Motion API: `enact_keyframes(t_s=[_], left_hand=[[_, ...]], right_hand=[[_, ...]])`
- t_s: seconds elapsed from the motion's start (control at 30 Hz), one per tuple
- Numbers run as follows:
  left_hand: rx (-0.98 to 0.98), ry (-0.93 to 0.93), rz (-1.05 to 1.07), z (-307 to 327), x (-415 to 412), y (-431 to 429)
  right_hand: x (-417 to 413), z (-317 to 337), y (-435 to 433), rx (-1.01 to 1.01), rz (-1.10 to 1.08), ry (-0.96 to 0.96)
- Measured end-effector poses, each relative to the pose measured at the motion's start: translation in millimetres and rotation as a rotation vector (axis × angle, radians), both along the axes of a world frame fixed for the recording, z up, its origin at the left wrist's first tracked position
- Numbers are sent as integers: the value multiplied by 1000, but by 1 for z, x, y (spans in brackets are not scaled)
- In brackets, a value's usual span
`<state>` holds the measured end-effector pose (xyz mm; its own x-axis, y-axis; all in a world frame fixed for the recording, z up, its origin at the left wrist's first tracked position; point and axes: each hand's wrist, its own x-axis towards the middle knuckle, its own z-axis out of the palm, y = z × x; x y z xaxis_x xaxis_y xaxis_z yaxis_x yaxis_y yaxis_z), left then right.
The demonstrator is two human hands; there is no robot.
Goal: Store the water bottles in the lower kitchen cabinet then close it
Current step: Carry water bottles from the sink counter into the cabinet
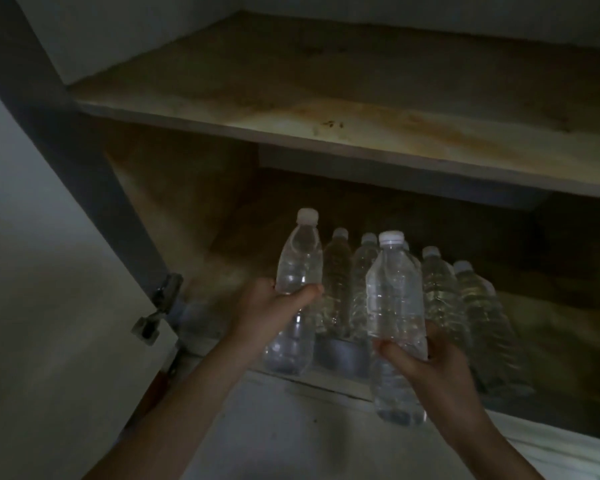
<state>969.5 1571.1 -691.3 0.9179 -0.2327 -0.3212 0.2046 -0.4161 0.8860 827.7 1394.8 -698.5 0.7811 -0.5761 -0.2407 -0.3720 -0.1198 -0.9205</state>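
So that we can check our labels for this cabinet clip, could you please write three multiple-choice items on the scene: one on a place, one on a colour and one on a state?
1. Where do the stored bottles stand?
A. below the shelf
B. on top of that shelf
C. outside the cabinet

2. What colour is the cap of the left bottle, held in the left hand?
A. blue
B. white
C. red

3. What is the right hand doing?
A. hanging empty
B. pushing a door
C. gripping the right bottle

Answers: 1 A, the row stands in the compartment under the shelf board; 2 B, the cap shows white; 3 C, its thumb and fingers curl round that bottle's lower half.
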Motion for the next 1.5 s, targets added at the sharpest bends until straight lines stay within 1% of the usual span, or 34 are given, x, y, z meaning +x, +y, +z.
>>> enact_keyframes(t_s=[0.17,0.37,0.6,0.83,1.07,1.17,1.3,1.43,1.5], left_hand=[[107,-19,-13,-3,32,-26],[103,-20,4,-10,44,-44],[112,-64,29,-19,41,-51],[57,-77,19,-23,39,-49],[-125,-56,14,-24,27,-40],[-144,-98,32,-24,24,-38],[-169,-140,3,-29,14,-30],[-238,-222,-105,-39,-7,-16],[-223,-299,-142,-42,-14,-12]], right_hand=[[13,9,-5,-5,-7,-52],[20,12,-10,6,-1,-85],[23,9,-8,-14,-31,-103],[24,8,-6,-15,-38,-99],[22,5,-7,-10,-36,-97],[23,1,-7,-25,-51,-77],[24,-1,-5,-43,-41,-62],[24,0,-4,-78,-22,-53],[25,2,-3,-80,-16,-53]])
